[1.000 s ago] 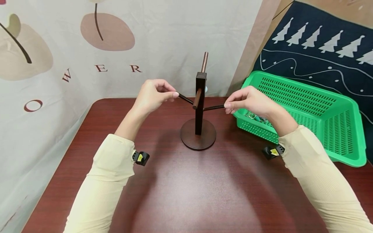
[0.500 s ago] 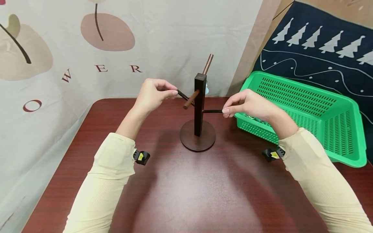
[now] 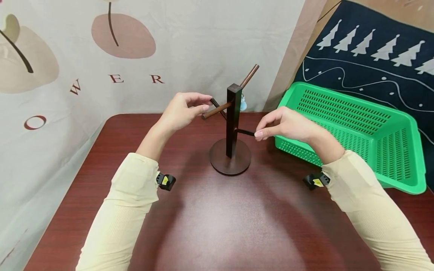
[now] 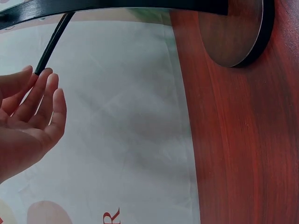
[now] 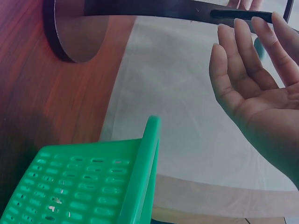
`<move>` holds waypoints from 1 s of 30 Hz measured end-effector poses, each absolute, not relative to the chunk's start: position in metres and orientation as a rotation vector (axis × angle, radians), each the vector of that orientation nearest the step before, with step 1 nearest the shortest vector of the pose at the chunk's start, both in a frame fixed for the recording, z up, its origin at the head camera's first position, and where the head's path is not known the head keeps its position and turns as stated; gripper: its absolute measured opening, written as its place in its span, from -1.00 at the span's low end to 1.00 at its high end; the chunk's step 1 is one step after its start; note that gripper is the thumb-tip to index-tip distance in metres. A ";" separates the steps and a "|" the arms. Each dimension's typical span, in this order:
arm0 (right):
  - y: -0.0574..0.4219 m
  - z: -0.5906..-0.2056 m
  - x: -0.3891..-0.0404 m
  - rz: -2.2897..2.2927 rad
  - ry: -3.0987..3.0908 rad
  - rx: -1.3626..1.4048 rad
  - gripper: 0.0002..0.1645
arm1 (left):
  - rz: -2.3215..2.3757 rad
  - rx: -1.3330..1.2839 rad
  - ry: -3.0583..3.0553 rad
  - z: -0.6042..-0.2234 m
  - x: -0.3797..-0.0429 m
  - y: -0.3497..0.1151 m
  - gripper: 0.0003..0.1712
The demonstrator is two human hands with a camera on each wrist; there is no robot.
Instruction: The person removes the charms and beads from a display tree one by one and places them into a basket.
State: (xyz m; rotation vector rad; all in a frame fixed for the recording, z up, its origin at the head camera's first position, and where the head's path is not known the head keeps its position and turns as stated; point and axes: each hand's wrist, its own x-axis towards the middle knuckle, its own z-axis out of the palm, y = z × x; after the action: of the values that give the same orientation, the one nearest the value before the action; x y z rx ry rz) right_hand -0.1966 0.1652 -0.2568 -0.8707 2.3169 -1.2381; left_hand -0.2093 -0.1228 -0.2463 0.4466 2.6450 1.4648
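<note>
A dark wooden stand has an upright post (image 3: pixel 232 120), a round base (image 3: pixel 222 160) and several pegs. My left hand (image 3: pixel 181 109) pinches the tip of a dark peg (image 4: pixel 53 44) on the far left side between thumb and fingers. With thumb and fingertips, my right hand (image 3: pixel 285 122) holds the end of the right-hand peg (image 3: pixel 245 131). A brown peg (image 3: pixel 217 110) points left and toward me, close to the left thumb. Another brown peg (image 3: pixel 249 76) juts to the back right. Something small and light blue (image 3: pixel 243 104) hangs behind the post, partly hidden.
A green perforated basket (image 3: pixel 400 180) stands at the right, partly behind the right forearm. Pale printed cloth (image 3: pixel 203 45) hangs behind the reddish-brown table (image 3: pixel 217 226). A dark cloth with white trees (image 3: pixel 362 71) hangs behind the basket.
The stand has turned: its front peg swings left and its rear peg right. My right hand shifts left and slightly toward me, the left slightly right. More of the light-blue item shows.
</note>
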 end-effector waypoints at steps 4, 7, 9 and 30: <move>0.162 -0.257 -0.196 -1.228 2.288 -0.928 -0.88 | 1.425 0.481 2.610 -0.245 -0.209 -0.120 -0.55; 0.158 -0.257 -0.194 -1.222 2.268 -0.968 -0.91 | 1.416 0.510 2.588 -0.246 -0.211 -0.118 -0.44; 0.155 -0.256 -0.193 -1.213 2.262 -0.983 -0.92 | 1.400 0.553 2.589 -0.247 -0.212 -0.117 -0.44; 0.152 -0.255 -0.191 -1.188 2.228 -1.033 -0.90 | 1.212 0.459 2.649 -0.227 -0.189 -0.139 -0.51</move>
State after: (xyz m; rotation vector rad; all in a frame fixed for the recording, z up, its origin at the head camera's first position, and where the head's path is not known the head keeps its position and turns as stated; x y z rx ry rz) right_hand -0.1908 0.1523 -0.2554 -1.0334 2.2276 -1.1876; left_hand -0.1889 -0.1390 -0.2270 0.4586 2.6488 1.2119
